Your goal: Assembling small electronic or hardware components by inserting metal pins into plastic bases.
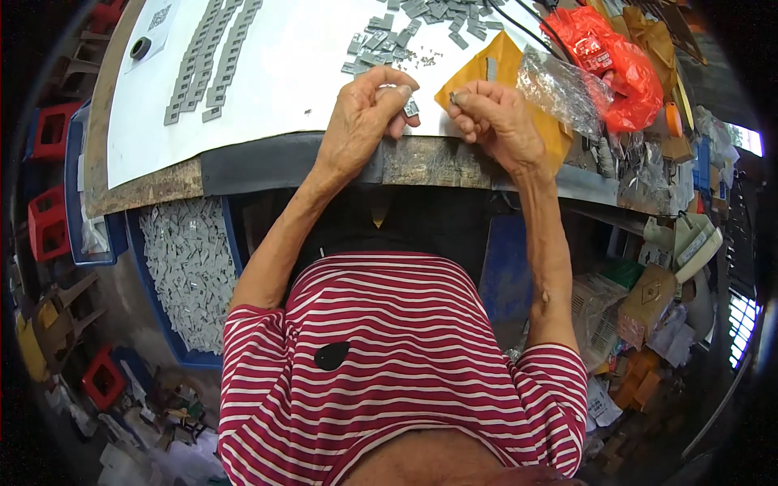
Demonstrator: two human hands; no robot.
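Above the table's front edge, my left hand (366,113) pinches a small grey plastic piece (412,108) between thumb and fingers. To its right, my right hand (498,117) is closed in a pinch on a tiny dark part (454,98), too small to name. The two hands are apart. Beyond my left hand lies a loose heap of grey plastic pieces (381,44), with a scatter of tiny brownish parts (421,59) beside it. Rows of similar grey pieces (198,73) lie lined up on the white sheet at the left.
A yellow envelope (498,61), crumpled clear plastic (559,89) and a red plastic bag (620,73) lie at the right. A black tape roll (140,48) sits at far left. Below the table stands a blue bin (150,279) full of grey pieces. Red stools (50,223) stand left.
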